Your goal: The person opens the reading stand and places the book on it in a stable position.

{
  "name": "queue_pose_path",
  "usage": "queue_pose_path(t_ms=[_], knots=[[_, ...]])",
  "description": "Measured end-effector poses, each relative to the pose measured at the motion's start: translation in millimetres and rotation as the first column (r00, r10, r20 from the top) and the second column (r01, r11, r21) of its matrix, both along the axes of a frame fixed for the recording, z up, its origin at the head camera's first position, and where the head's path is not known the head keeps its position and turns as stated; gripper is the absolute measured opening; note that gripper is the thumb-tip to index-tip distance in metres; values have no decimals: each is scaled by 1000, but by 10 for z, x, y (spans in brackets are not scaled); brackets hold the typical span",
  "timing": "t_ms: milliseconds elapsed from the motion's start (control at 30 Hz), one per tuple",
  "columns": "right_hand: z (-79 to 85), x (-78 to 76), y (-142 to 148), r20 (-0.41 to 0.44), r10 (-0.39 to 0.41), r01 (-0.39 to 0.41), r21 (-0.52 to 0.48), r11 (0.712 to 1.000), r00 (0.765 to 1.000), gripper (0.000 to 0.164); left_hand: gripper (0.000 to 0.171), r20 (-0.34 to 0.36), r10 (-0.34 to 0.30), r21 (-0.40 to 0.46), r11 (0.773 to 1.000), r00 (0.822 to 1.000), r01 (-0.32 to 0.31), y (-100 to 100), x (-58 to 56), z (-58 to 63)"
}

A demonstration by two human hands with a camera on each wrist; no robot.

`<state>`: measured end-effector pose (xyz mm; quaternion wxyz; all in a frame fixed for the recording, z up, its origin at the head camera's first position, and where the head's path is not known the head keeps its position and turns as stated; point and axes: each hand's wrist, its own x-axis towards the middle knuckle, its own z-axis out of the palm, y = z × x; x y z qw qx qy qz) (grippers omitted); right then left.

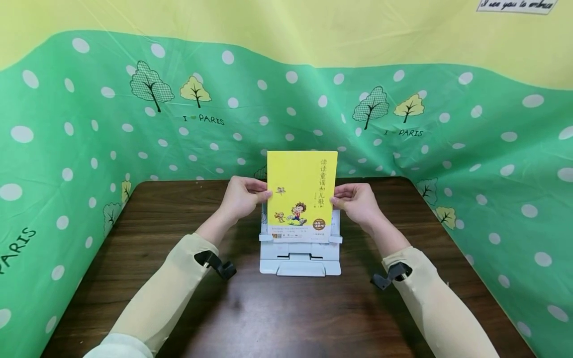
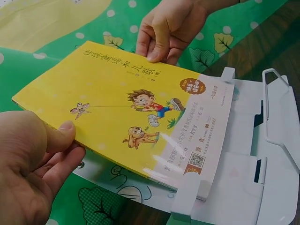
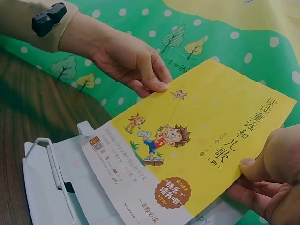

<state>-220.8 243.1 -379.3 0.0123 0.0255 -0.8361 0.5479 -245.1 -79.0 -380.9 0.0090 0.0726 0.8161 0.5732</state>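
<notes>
A yellow children's book (image 1: pixel 295 184) with a cartoon boy and a dog on its cover leans upright on a white book stand (image 1: pixel 300 266). Its lower edge sits behind the stand's two small side clips (image 2: pixel 185 197). My left hand (image 1: pixel 243 199) pinches the book's left edge about halfway up, thumb on the cover and fingers behind. On the opposite edge my right hand (image 1: pixel 358 203) pinches the book the same way, as the right wrist view shows. Most of the stand's back plate is hidden behind the book.
The stand rests on a dark brown wooden table (image 1: pixel 300 318). Green and yellow cloth (image 1: pixel 277 94) with white dots and printed trees hangs behind the table and along both sides. A black wrist mount (image 1: pixel 216 263) is on the left forearm, another (image 1: pixel 391 276) on the right.
</notes>
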Motion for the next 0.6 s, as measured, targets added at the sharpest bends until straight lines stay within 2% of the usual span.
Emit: queue_pose_path(t_ms=[600], knots=[[-97,71,54,-18,49,-46,130,990,999,18,16,-18,-5,-46,999,1000,4,30,55,-127]])
